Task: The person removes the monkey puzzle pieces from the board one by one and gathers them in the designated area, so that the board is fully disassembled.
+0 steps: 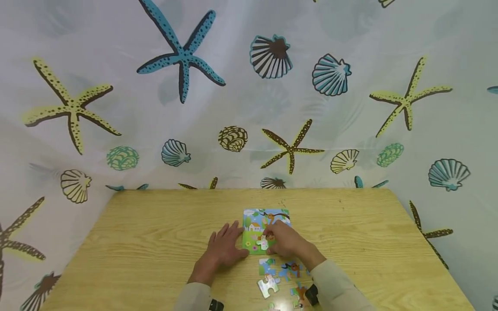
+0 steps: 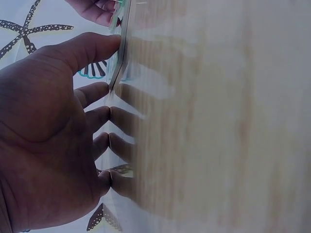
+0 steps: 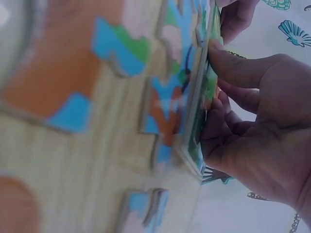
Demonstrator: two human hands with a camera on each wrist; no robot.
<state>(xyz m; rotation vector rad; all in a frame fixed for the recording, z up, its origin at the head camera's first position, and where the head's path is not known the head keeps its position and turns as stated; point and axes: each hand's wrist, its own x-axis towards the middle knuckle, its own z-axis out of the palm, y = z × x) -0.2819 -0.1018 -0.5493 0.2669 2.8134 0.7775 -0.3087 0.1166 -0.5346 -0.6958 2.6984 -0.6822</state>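
Observation:
A square picture puzzle board (image 1: pixel 249 248) with a house, flowers and blue sky lies flat on the table. Over its lower middle, my right hand (image 1: pixel 287 242) pinches a small pale jigsaw piece (image 1: pixel 262 242) between thumb and fingers. In the right wrist view, the right hand (image 3: pixel 272 111) has its curled fingers against the board's face, and the piece itself is mostly hidden. At the board's left side, my left hand (image 1: pixel 223 249) rests on the table with fingers spread. Its thumb (image 2: pixel 99 47) touches the board's edge in the left wrist view.
Several loose jigsaw pieces lie in front of the board, among them a blue-green piece (image 1: pixel 266 267), a blue one with brown (image 1: pixel 291 270), a shiny pale one (image 1: pixel 268 285) and an orange-brown one (image 1: pixel 298 293). A shell-patterned cloth (image 1: pixel 241 103) hangs behind the wooden table (image 1: pixel 155 242).

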